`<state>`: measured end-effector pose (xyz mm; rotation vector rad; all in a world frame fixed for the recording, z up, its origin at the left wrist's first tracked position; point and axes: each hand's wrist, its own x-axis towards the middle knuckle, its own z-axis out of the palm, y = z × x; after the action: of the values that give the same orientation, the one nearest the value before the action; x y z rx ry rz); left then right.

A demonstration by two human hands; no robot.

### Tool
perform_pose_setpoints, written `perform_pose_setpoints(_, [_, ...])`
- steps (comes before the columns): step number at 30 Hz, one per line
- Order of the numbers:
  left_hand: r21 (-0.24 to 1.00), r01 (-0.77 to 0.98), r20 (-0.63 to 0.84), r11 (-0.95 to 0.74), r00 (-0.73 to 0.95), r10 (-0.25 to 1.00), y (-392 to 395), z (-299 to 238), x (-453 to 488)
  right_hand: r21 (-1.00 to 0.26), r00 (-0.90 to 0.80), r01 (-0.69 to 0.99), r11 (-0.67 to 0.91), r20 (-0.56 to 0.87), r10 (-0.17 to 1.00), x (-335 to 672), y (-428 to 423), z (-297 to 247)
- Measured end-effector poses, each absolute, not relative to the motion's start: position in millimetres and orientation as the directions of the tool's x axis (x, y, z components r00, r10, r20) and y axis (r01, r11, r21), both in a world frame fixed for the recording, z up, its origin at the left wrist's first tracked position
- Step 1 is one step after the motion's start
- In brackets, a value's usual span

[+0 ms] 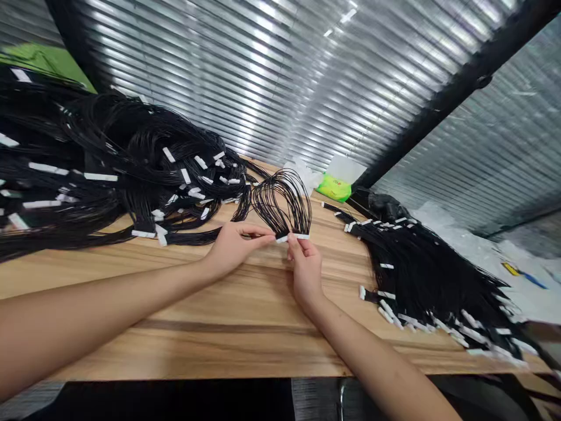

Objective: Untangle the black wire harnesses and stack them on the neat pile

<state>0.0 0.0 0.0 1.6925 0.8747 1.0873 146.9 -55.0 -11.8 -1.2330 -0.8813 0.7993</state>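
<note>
So the biggest thing in view was a shiny corrugated metal wall (245,64), and in front of it sat a wood-grain surface (210,327). A huge heap of black wires (109,140) with white ends took up the left side, and a smaller wire pile (429,275) fanned out on the right. Between them, near the middle, was the looped wire bundle (302,199), bent round so both ends met at the front. Next size down, the hands: the left hand (230,248) had its thumb and finger pinched nearly closed at the left end, and the right hand (307,272) pinched in where the ends met. Behind, by the wall, was a bright green packet (333,187). Smallest were the bundle's two white connectors (302,236), side by side at the fingertips.
</note>
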Motion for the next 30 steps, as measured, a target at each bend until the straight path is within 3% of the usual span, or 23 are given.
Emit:
perform_pose_setpoints(14, [0.966, 0.109, 0.181, -0.234, 0.361, 0.915, 0.8, 1.5, 0.2, -0.986, 0.429, -0.06, 0.155, 0.114, 0.896, 149.3, -52.6, -17.5])
perform_pose_setpoints(23, [0.993, 0.001, 0.107, -0.118, 0.425, 0.899, 4.1, -3.5, 0.4, -0.981, 0.432, -0.132, 0.144, 0.074, 0.899, 147.1, -52.6, -9.6])
perform_pose_setpoints(30, [0.984, -0.001, 0.157, -0.176, 0.46, 0.874, 5.8, -4.9, 1.9, -0.979, 0.44, -0.168, 0.119, 0.033, 0.897, 143.5, -55.0, -9.9])
